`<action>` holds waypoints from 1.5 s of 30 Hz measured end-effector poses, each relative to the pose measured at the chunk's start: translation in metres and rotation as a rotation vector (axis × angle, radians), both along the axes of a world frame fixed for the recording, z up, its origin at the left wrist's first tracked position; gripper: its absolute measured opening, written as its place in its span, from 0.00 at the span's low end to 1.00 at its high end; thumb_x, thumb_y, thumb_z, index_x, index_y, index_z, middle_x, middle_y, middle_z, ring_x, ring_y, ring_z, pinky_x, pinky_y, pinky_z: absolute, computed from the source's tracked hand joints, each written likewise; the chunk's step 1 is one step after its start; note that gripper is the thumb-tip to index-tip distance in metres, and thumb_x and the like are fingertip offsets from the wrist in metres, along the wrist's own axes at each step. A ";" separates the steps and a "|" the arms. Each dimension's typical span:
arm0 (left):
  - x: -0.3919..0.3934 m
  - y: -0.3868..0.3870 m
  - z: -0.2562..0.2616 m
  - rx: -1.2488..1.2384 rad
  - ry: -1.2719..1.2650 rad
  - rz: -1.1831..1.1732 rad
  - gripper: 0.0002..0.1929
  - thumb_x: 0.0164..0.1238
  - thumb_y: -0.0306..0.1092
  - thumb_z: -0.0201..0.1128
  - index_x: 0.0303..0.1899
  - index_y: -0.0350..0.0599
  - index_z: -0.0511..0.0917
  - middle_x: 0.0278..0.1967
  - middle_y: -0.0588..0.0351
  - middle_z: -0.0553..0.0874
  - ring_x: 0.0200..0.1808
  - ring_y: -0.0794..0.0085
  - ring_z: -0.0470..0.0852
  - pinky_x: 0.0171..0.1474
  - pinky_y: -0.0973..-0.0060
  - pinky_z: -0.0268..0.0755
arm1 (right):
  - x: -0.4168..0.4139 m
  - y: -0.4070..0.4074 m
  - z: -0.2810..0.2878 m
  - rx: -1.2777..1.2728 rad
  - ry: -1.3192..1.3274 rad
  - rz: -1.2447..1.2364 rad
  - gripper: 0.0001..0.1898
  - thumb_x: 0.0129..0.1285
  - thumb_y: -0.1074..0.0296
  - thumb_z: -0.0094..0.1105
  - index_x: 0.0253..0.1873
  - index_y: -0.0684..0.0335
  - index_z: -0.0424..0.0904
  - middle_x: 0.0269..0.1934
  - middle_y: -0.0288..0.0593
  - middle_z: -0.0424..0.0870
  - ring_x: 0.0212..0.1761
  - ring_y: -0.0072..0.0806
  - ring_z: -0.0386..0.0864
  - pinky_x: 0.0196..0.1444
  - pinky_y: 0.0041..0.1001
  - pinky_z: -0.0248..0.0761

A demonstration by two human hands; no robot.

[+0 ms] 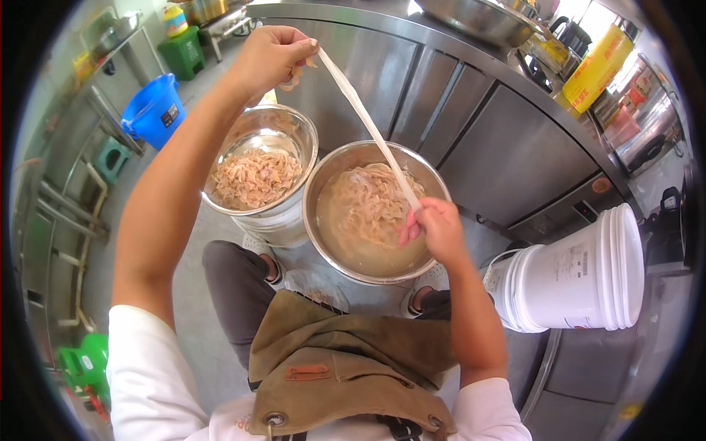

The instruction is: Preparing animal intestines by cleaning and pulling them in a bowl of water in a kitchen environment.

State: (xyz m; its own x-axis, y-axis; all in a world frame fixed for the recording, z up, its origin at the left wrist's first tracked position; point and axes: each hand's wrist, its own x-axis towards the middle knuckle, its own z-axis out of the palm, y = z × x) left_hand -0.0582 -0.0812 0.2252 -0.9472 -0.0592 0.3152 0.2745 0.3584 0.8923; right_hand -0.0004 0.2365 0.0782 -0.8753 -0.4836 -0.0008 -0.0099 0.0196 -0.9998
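A long pale strip, apparently animal intestine (361, 113), is stretched taut on a slant between my two hands. My left hand (276, 60) pinches its upper end high up, and a short curled piece hangs below those fingers. Lower down, my right hand (436, 226) grips the other end over a round steel basin (311, 220). Cloudy water in this basin covers part of a heap of similar ruffled strips (375, 204). To its left, a second steel bowl (310, 129) tilts on a white bucket (276, 227) and holds more ruffled pieces (256, 179).
A steel counter cabinet (347, 71) stands just beyond the basins. White lidded buckets (573, 270) are at right. A blue bucket (154, 110) and a teal stool (112, 159) are at left. A clear plastic bag (317, 289) lies on the floor between my feet.
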 end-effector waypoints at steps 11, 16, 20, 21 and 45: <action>0.041 0.053 0.053 0.354 -0.001 -0.162 0.09 0.59 0.29 0.53 0.35 0.38 0.81 0.21 0.59 0.79 0.15 0.81 0.70 0.19 0.82 0.62 | -0.043 -0.024 0.209 -0.306 0.185 0.140 0.11 0.63 0.72 0.46 0.33 0.72 0.76 0.22 0.46 0.77 0.23 0.36 0.80 0.29 0.31 0.76; 0.044 0.110 0.067 0.400 -0.094 -0.381 0.22 0.69 0.49 0.54 0.30 0.36 0.81 0.22 0.57 0.81 0.18 0.79 0.71 0.22 0.80 0.62 | -0.044 -0.030 0.238 -0.230 0.210 0.200 0.11 0.63 0.70 0.50 0.34 0.72 0.77 0.24 0.46 0.79 0.23 0.34 0.80 0.30 0.31 0.78; 0.034 0.120 0.055 0.405 -0.170 -0.463 0.16 0.69 0.44 0.60 0.27 0.42 0.81 0.19 0.61 0.78 0.20 0.82 0.69 0.24 0.81 0.58 | -0.044 -0.034 0.219 -0.096 0.139 0.153 0.11 0.62 0.71 0.49 0.34 0.74 0.77 0.24 0.47 0.80 0.23 0.34 0.81 0.30 0.30 0.79; 0.028 0.121 0.049 0.405 -0.186 -0.464 0.16 0.69 0.44 0.60 0.27 0.42 0.81 0.19 0.61 0.78 0.20 0.82 0.69 0.24 0.81 0.58 | -0.046 -0.032 0.212 -0.071 0.147 0.121 0.11 0.62 0.71 0.48 0.34 0.74 0.77 0.24 0.47 0.80 0.23 0.34 0.81 0.29 0.30 0.79; -0.014 0.062 0.039 -0.090 0.274 0.135 0.15 0.66 0.43 0.63 0.28 0.39 0.84 0.18 0.64 0.78 0.16 0.85 0.66 0.19 0.83 0.55 | -0.024 -0.020 0.076 0.001 0.105 -0.038 0.10 0.59 0.76 0.38 0.29 0.70 0.71 0.22 0.50 0.78 0.24 0.37 0.81 0.33 0.34 0.78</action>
